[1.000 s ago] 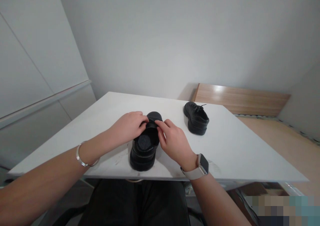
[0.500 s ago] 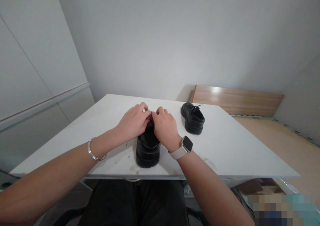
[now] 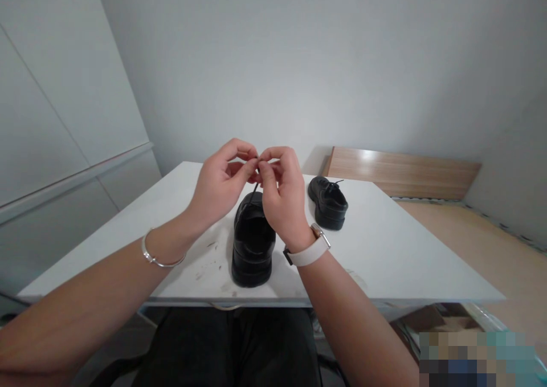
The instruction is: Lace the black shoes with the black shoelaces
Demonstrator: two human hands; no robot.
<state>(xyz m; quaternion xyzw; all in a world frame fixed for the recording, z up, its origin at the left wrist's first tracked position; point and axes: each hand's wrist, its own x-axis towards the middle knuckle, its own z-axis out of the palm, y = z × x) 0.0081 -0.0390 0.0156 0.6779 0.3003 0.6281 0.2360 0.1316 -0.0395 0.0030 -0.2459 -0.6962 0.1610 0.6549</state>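
Observation:
A black shoe (image 3: pixel 253 250) stands upright on the white table near its front edge, heel towards me. Above its toe, my left hand (image 3: pixel 224 176) and my right hand (image 3: pixel 282 190) meet at the fingertips. Both pinch a dark shoelace (image 3: pixel 253 193) that rises taut from the shoe. The lace's upper part is mostly hidden by the fingers. To the right, a second black shoe (image 3: pixel 328 203) rests on the table with its lace tied.
The white table (image 3: pixel 384 250) reaches back to a grey wall. A wooden board (image 3: pixel 401 173) stands behind its right side, above a beige surface (image 3: pixel 461 233). White panels (image 3: pixel 51 108) are at the left.
Both hands have risen from the front shoe, drawing the lace up between their fingertips. More of the shoe's opening and toe now shows. The second shoe has stayed put.

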